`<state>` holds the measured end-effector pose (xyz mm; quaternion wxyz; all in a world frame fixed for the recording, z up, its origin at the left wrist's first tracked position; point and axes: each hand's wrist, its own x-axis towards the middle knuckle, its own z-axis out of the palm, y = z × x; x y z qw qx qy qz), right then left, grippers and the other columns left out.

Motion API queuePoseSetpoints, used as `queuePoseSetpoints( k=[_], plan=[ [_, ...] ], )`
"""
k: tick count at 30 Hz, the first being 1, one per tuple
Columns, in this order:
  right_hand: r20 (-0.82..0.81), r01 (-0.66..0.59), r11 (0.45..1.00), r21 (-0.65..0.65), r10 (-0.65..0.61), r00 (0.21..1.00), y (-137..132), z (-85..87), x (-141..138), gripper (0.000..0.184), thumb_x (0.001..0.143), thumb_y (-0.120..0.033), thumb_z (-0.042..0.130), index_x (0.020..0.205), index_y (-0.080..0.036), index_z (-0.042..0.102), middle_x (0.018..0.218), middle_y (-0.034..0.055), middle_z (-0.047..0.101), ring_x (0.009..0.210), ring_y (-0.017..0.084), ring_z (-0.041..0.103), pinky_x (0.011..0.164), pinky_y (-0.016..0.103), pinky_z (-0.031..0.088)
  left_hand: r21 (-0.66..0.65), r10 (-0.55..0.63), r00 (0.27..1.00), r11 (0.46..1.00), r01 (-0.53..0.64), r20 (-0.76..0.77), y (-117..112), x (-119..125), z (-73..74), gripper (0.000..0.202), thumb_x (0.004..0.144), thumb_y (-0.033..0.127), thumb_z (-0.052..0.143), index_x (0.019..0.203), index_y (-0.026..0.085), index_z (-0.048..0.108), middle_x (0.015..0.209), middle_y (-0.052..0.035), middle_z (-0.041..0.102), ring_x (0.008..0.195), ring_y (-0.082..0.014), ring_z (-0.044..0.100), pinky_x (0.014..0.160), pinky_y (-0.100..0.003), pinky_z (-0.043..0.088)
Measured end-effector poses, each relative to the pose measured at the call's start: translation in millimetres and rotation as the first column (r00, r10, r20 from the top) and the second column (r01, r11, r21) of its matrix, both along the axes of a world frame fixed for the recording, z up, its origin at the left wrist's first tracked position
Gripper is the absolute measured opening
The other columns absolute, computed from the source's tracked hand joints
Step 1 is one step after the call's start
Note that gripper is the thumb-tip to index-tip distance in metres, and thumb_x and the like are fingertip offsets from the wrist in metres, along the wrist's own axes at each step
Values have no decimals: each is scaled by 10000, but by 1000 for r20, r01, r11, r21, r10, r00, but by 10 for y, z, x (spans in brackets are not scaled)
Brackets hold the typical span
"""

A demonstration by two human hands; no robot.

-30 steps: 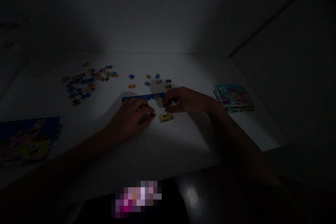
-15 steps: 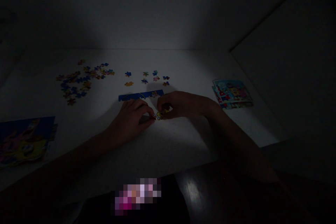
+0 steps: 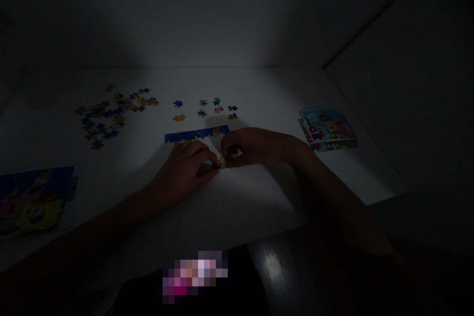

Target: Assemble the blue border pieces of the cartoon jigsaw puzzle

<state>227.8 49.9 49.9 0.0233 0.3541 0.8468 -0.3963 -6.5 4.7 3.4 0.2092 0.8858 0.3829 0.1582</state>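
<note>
Small yellowish jigsaw puzzle pieces (image 3: 222,162) lie between my two hands, low over the white table. My left hand (image 3: 189,165) pinches their left side between thumb and forefinger. From the right, my right hand (image 3: 255,147) pinches their other side, thumb and fingers curled. The fingers partly cover the pieces, so whether they are joined cannot be made out. Just beyond my hands lies a joined strip of blue puzzle pieces (image 3: 196,133), with a yellow line across it and a multicoloured bit near its right end.
Several loose puzzle pieces (image 3: 202,113) are spread beyond the strip. A larger pile of pieces (image 3: 107,121) sits at the left back. Picture sheets (image 3: 329,128) lie at the right; a blue-and-yellow picture (image 3: 37,202) lies at the near left. The table (image 3: 259,202) is dimly lit.
Both hands have stayed almost in place, and the gap between their fingertips looks slightly narrower around the pieces. The view has shifted slightly.
</note>
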Motion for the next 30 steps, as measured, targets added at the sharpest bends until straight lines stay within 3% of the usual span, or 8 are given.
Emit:
queuePoseSetpoints(
  k=[8,12,16,19,22,24,30],
  plan=[
    [1,6,1000,-2,-6,1000,-3,7,-17,99,834,-195,727,917,-171,678,886,14,674,762,134,588,677,260,406,35,10,1000,999,-10,-7,18,-106,37,86,925,266,657,996,221,678,1088,-51,661,1083,-258,587,971,-437,448],
    [-67,-4,997,-76,-1,998,23,32,-11,98,828,-201,725,912,-168,687,865,12,663,775,134,591,696,257,420,104,0,999,995,4,-37,41,-185,42,104,905,247,635,999,220,671,1075,-52,672,1051,-259,593,935,-438,461],
    [-225,122,983,-136,-151,963,154,-55,74,100,828,-229,679,914,-177,673,803,-12,630,718,125,555,669,259,421,236,-78,994,967,93,-71,49,-207,35,126,955,239,553,1004,200,662,1035,-63,686,976,-245,607,860,-407,485],
    [-376,417,908,-29,-397,837,304,-208,196,126,828,-289,648,891,-181,644,852,12,639,765,147,568,722,298,443,326,-136,987,932,158,-91,64,-243,46,209,1025,257,466,1019,190,664,1005,-64,697,953,-231,619,843,-384,494],
    [-425,603,780,168,-494,758,426,-350,325,180,783,-309,658,911,-182,657,887,40,632,793,177,566,753,340,446,340,-183,976,916,211,-114,93,-306,73,275,1064,268,411,1038,188,673,1001,-59,706,952,-221,626,838,-367,496],
    [-441,624,737,261,-484,756,476,-415,382,224,770,-308,648,951,-179,682,922,62,635,807,193,571,769,362,456,327,-198,973,917,227,-121,115,-349,91,273,1067,272,419,1044,188,678,1015,-60,707,951,-216,625,842,-360,493],
    [-439,573,690,443,-390,809,527,-525,334,215,818,-326,635,964,-193,720,988,103,674,986,265,597,919,446,462,354,-175,963,904,239,-205,151,-437,159,282,1071,261,423,1030,183,691,972,-56,703,883,-215,623,828,-368,478]
  ],
)
